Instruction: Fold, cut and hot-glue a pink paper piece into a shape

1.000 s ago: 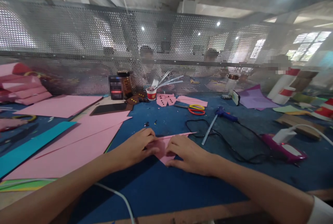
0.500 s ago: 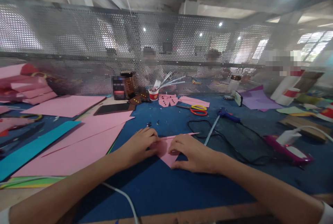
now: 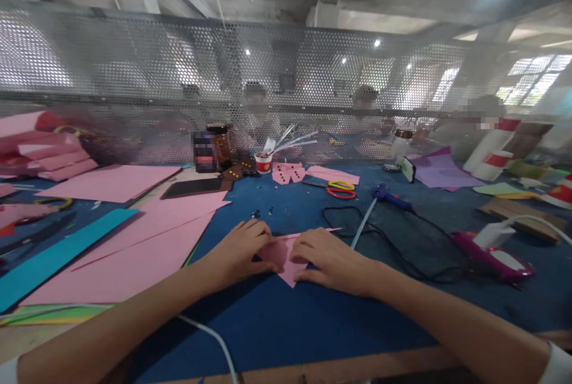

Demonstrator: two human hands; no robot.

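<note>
Between my two hands, on the blue table mat, lies a small piece of pink paper (image 3: pixel 290 269) with a point toward me and a folded far edge. My left hand (image 3: pixel 243 253) grips its left side, thumb stretched over the near face and fingers bent at the far edge. On the other side my right hand (image 3: pixel 333 259) presses and pinches the paper with curled fingers, its thumb near the lower point. A thin pink tip sticks out beyond the right fingers. The fingers hide part of the far edge.
Scissors (image 3: pixel 342 189) and a pink cutout with black dots (image 3: pixel 288 172) lie ahead. A blue glue gun (image 3: pixel 393 198) with its cord sits right, near a purple power strip (image 3: pixel 503 262). Pink sheets (image 3: pixel 147 259) and a teal strip (image 3: pixel 67 253) cover the left. A perforated metal screen (image 3: pixel 156 74) stands behind.
My left thumb has slid right, farther over the pink paper. My right hand has hardly moved.
</note>
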